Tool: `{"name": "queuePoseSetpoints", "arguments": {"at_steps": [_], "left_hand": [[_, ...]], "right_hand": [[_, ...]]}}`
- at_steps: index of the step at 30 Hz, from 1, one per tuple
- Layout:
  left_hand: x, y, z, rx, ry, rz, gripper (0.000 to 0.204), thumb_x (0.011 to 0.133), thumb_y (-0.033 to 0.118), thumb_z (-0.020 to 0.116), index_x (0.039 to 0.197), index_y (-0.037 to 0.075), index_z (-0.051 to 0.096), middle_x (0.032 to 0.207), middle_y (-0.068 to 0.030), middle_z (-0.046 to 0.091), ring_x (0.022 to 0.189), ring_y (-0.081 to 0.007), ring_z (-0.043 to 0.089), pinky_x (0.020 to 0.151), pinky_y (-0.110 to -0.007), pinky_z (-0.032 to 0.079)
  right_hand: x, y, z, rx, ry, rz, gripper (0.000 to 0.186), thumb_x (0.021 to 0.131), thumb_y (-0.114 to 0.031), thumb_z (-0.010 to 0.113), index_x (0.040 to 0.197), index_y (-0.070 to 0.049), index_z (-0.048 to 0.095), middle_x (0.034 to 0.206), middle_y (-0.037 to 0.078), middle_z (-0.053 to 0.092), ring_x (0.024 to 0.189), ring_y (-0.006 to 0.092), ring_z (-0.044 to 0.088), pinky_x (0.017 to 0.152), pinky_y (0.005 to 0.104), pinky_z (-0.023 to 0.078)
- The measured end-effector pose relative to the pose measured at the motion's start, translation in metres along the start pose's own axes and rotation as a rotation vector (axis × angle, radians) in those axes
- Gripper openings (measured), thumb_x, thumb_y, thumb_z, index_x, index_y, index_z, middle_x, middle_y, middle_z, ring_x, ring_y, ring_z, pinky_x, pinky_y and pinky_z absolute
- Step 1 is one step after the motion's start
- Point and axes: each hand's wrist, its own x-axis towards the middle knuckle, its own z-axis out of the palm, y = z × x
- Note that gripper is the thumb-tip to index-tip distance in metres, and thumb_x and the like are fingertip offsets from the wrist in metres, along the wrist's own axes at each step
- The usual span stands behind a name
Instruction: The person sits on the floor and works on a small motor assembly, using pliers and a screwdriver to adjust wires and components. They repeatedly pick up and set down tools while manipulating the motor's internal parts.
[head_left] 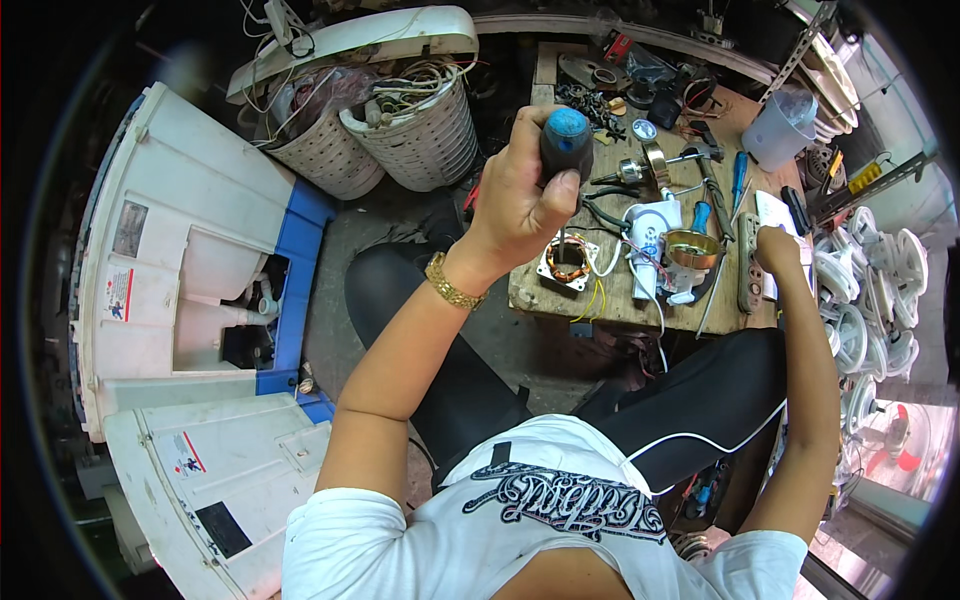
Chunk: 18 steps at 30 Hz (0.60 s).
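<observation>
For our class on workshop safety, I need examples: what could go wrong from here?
1. The left grip holds a screwdriver raised; if it slipped, it might hit the motor coil, seen just below it in the view.
2. That coil sits near the edge of the workbench, its yellow wires loose; a snag could pull it off.
3. The right grip is right by a socket strip; if live, shock is possible.
</observation>
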Motion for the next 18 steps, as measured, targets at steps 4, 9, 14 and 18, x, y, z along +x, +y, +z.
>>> {"name": "queuePoseSetpoints", "arguments": {"at_steps": [4,9,14,18], "left_hand": [[0.0,0.0,-0.001,0.064,-0.003,0.013,0.054,0.097,0.045,0.058,0.13,0.003,0.047,0.098,-0.0067,0.063,0.087,-0.0131,0.058,0.081,-0.03,0.049],[0.002,0.0,-0.001,0.058,-0.011,0.007,0.054,0.097,0.045,0.058,0.129,0.003,0.047,0.096,-0.0066,0.063,0.086,-0.0131,0.057,0.081,-0.03,0.049],[0.005,0.001,0.0,0.046,-0.005,0.007,0.056,0.097,0.047,0.057,0.129,0.002,0.047,0.097,-0.0064,0.062,0.086,-0.0131,0.056,0.082,-0.03,0.048],[0.013,0.007,-0.004,-0.012,-0.029,0.031,0.058,0.096,0.049,0.057,0.128,0.002,0.047,0.096,-0.0068,0.06,0.086,-0.0131,0.055,0.081,-0.029,0.047]], "right_hand": [[0.001,-0.005,-0.002,0.008,-0.14,0.021,0.022,0.083,-0.009,0.064,0.101,0.0,0.074,0.106,0.023,0.074,0.101,0.0372,0.073,0.088,0.0454,0.057],[-0.009,-0.014,-0.014,-0.042,-0.032,0.026,0.028,0.081,-0.022,0.071,0.101,-0.003,0.076,0.103,0.022,0.075,0.099,0.0355,0.073,0.084,0.0442,0.059],[-0.023,-0.001,-0.029,-0.046,-0.052,0.068,0.063,0.07,-0.056,0.083,0.1,-0.002,0.074,0.1,0.022,0.074,0.095,0.036,0.073,0.082,0.0451,0.058],[-0.05,0.013,-0.06,0.198,-0.011,0.154,0.071,0.079,-0.064,0.072,0.108,0.0,0.072,0.103,0.023,0.074,0.099,0.0388,0.071,0.087,0.0474,0.055]]}}
